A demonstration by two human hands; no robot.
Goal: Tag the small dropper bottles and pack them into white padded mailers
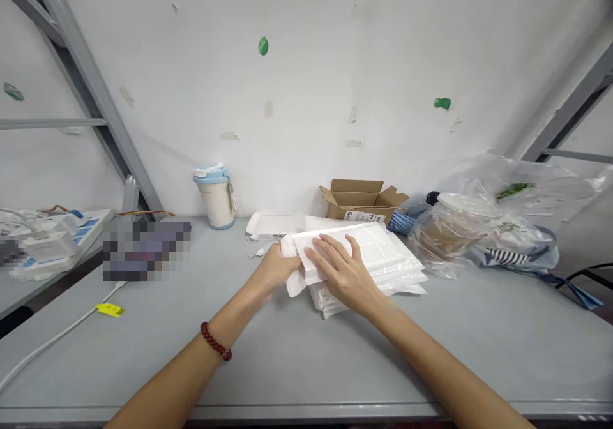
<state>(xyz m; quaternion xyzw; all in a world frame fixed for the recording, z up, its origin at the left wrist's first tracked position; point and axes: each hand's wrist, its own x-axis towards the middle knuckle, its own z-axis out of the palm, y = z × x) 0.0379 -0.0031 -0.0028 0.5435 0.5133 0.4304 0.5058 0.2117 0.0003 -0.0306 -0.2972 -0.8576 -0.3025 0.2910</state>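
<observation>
A white padded envelope (371, 234) lies on top of a loose stack of similar white packets (397, 279), some with a shiny surface. My left hand (275, 269) is closed around the envelope's left end, near a folded-back flap, and its fingertips are partly hidden. On top of the envelope rests my right hand (347, 276), palm down with fingers spread, pressing a white flap or sheet. Behind my left hand are a flat white packet (275, 225) and small white looped tags (261, 250).
An open cardboard box (357, 200) stands behind the stack. To its right are a lidded tub in clear plastic (445, 228) and blue fabric straps (575, 292). A cream tumbler (215, 200), a blurred-out device (146, 250), a white cable (62, 333) and power strips (86, 240) are leftward.
</observation>
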